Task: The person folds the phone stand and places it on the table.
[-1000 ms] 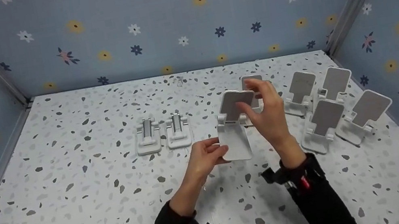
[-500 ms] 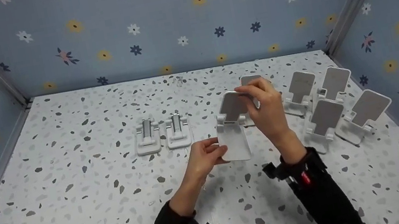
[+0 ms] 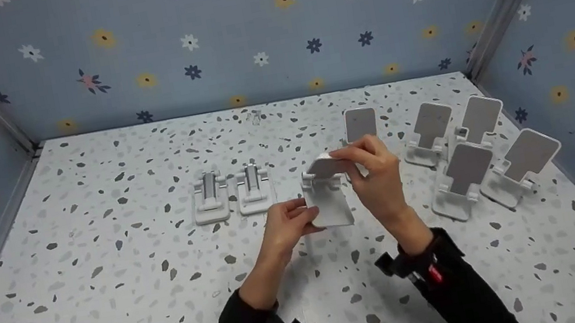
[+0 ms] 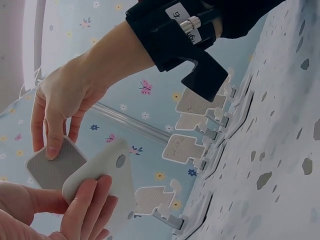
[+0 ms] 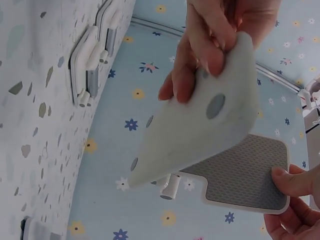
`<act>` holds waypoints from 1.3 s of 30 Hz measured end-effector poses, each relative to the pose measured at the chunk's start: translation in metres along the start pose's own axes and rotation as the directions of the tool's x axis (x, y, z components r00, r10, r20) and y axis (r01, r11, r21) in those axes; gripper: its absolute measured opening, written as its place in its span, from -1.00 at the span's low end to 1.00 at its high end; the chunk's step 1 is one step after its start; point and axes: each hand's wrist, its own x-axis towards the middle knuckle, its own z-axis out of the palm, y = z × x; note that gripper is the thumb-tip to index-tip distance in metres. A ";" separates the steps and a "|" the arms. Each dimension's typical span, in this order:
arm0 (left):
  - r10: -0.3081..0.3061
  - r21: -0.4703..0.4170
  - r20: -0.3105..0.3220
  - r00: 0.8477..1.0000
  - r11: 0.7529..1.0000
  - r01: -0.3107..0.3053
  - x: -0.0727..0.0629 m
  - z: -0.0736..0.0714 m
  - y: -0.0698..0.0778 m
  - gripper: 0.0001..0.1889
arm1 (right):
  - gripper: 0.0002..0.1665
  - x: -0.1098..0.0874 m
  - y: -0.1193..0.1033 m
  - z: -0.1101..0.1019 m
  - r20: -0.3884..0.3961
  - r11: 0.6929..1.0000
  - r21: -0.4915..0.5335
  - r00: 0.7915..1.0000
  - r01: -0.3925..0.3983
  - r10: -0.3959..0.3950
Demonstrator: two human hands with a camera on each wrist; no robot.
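Both hands hold a white phone stand (image 3: 331, 206) with a grey textured pad, raised off the table. My left hand (image 3: 285, 227) grips the left side of its base, thumb on the upper face and fingers beneath. The right hand (image 3: 379, 178) pinches the far edge of the hinged back plate (image 3: 322, 167), which tilts toward the base. In the left wrist view, the right thumb lies against the grey pad (image 4: 55, 167). The right wrist view shows the underside of the base (image 5: 200, 125), with grey oval feet.
Two folded phone stands (image 3: 210, 201) lie side by side left of the hands. Several unfolded stands (image 3: 469, 168) stand at the right, one (image 3: 361, 123) just behind the right hand. Flower-patterned walls (image 3: 215, 20) bound the speckled table (image 3: 126, 284).
My right hand has closed its fingers on the back plate's edge and moved nearer. The plate has tipped forward over the base. The left hand keeps its grip.
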 end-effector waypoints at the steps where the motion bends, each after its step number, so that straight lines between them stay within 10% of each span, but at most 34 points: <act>1: 0.006 -0.005 -0.003 1.000 1.000 -0.006 0.001 -0.001 0.000 -0.56 | -0.82 -0.002 -0.002 0.001 -0.001 1.000 0.008 1.000 0.001 -0.001; 29: 0.056 0.008 0.012 0.998 0.998 -0.056 0.004 -0.005 0.001 -0.66 | -0.75 -0.047 -0.015 -0.002 0.133 0.999 0.019 0.990 0.051 -0.053; 36: 0.063 -0.015 0.021 0.998 0.998 -0.063 0.002 -0.003 0.002 -0.64 | -0.85 -0.035 -0.012 -0.010 0.147 0.979 0.150 0.982 -0.141 0.119; 39: 0.059 -0.017 0.017 0.998 0.998 -0.058 0.001 -0.002 0.004 -0.63 | -0.85 -0.025 -0.013 -0.013 0.152 0.922 0.201 0.940 -0.331 0.304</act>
